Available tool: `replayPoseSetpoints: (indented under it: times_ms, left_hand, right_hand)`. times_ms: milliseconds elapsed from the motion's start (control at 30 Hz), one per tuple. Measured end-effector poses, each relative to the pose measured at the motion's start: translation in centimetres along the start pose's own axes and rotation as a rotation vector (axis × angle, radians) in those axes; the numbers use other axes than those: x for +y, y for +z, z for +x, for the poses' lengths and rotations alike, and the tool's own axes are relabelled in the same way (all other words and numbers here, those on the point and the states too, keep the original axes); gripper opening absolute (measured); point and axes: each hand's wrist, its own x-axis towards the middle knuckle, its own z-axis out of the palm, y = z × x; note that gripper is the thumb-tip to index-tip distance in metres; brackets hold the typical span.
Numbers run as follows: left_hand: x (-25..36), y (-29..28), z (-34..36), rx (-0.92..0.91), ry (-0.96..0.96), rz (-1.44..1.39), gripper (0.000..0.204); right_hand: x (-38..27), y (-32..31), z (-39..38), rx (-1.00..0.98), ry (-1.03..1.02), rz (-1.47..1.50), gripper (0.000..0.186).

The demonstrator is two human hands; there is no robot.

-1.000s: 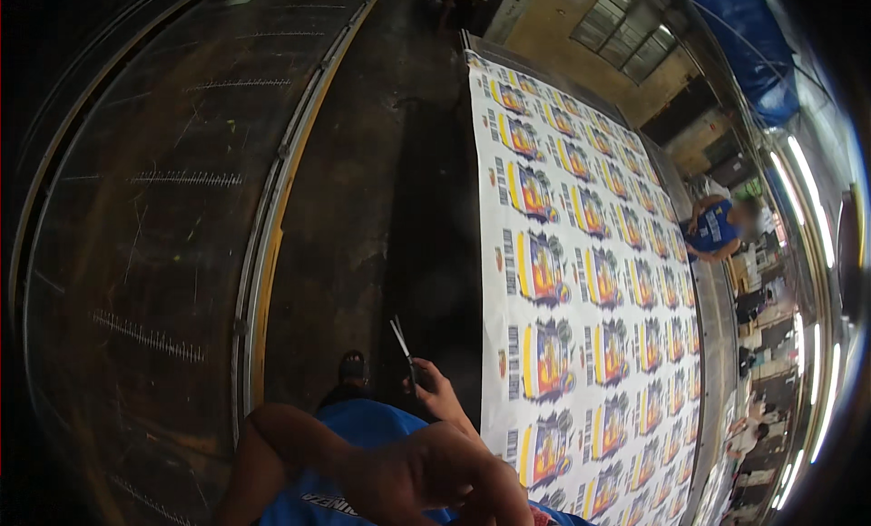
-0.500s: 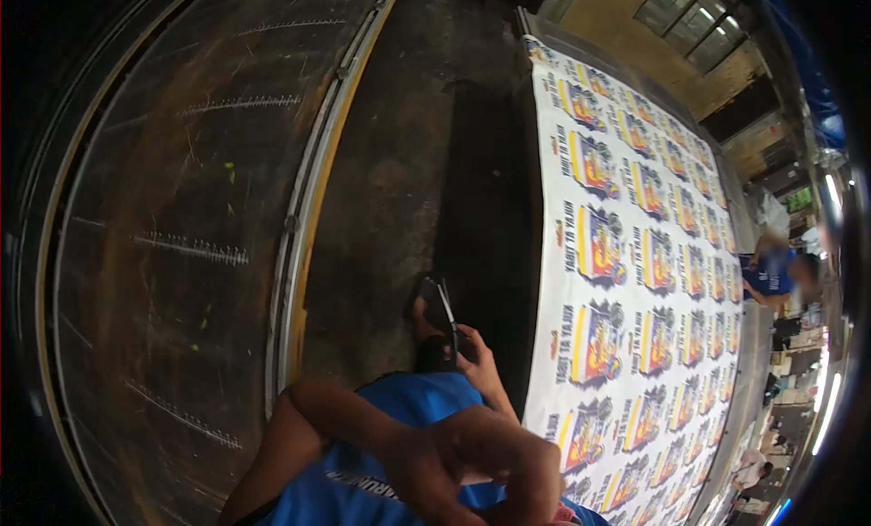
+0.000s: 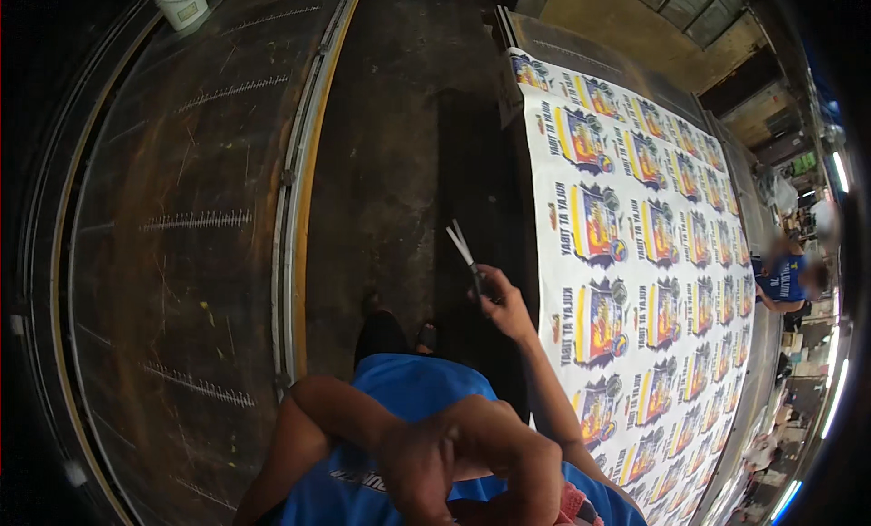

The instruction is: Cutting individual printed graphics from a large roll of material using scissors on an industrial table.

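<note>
My right hand (image 3: 499, 301) is closed round the handles of a pair of scissors (image 3: 463, 246), held out over the aisle. The blades point away from me and stand slightly apart. Just right of that hand runs the left edge of a long white sheet (image 3: 548, 281), printed with rows of colourful designs and dark lettering. My left hand (image 3: 481, 453) is bent up close in front of my chest with its fingers curled. Whatever those fingers may hold is hidden. Beside it, at the bottom, shows a bit of reddish cloth (image 3: 573, 503).
A long dark table (image 3: 181, 290) with scratched marks runs along the left, with a white bucket (image 3: 181, 4) at its far end. The dark floor aisle (image 3: 390, 163) lies between the tables. Another person in blue (image 3: 785, 276) is beyond the printed sheet at right.
My right hand has moved forward and slightly right with the scissors. The view has shifted, bringing the bucket fully into sight. My left hand stays curled near my chest.
</note>
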Motion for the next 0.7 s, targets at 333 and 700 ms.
replayPoseSetpoints:
  times_ms: [333, 700]
  left_hand:
    - [16.3, -9.1, 10.9, -0.145, -0.217, -0.300, 0.037]
    - [26.8, -22.8, 25.3, -0.028, -0.736, 0.848, 0.006]
  right_hand:
    - [3.5, 3.1, 13.8, 0.351, 0.254, 0.364, 0.040]
    - [7.5, 1.3, 23.9, 0.573, 0.407, 0.586, 0.038]
